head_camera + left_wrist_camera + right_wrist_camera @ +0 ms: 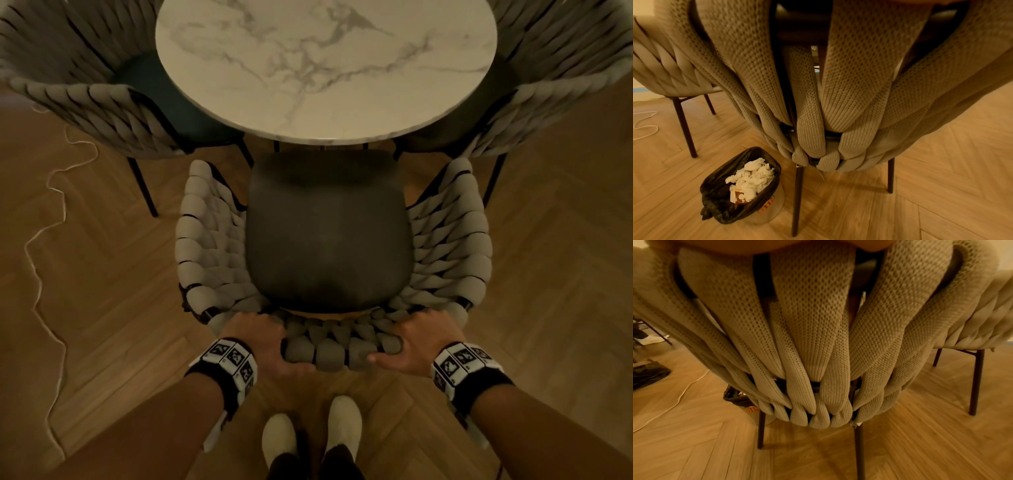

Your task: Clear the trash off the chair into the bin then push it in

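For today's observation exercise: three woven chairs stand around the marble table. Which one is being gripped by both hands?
The near chair, its back toward the person: left hand and right hand grip its backrest. The other two stand untouched.

Both forearms reach forward and down, wrists in black bands with white marker blocks. Left hand (265, 346) grips top of chair back (329, 349), fingers curled over far side, thumb under near edge. Right hand (409, 346) grips same rim further right, fingers over top, thumb stretched along near edge. Feet in pale slippers between arms.
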`<act>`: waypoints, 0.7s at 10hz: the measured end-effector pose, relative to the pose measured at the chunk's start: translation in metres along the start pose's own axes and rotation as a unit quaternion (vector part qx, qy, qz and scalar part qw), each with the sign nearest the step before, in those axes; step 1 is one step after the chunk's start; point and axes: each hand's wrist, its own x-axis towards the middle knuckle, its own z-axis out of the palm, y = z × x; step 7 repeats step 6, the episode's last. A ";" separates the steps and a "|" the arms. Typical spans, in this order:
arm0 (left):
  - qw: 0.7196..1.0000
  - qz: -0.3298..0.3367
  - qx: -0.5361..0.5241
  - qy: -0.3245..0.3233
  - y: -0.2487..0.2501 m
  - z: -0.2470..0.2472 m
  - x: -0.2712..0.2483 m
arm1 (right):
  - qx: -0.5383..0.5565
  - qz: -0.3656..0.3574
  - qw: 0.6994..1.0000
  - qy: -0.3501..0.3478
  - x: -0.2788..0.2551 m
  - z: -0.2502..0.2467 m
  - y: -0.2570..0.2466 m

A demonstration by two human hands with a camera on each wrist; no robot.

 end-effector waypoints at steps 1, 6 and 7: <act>0.999 -0.005 -0.027 0.020 -0.002 0.007 0.004 | 0.015 0.006 1.000 -0.005 0.003 0.005 -0.001; 0.975 -0.060 -0.215 0.027 -0.020 0.025 -0.100 | 0.090 0.077 0.988 -0.100 -0.054 -0.048 -0.040; 0.975 -0.060 -0.215 0.027 -0.020 0.025 -0.100 | 0.090 0.077 0.988 -0.100 -0.054 -0.048 -0.040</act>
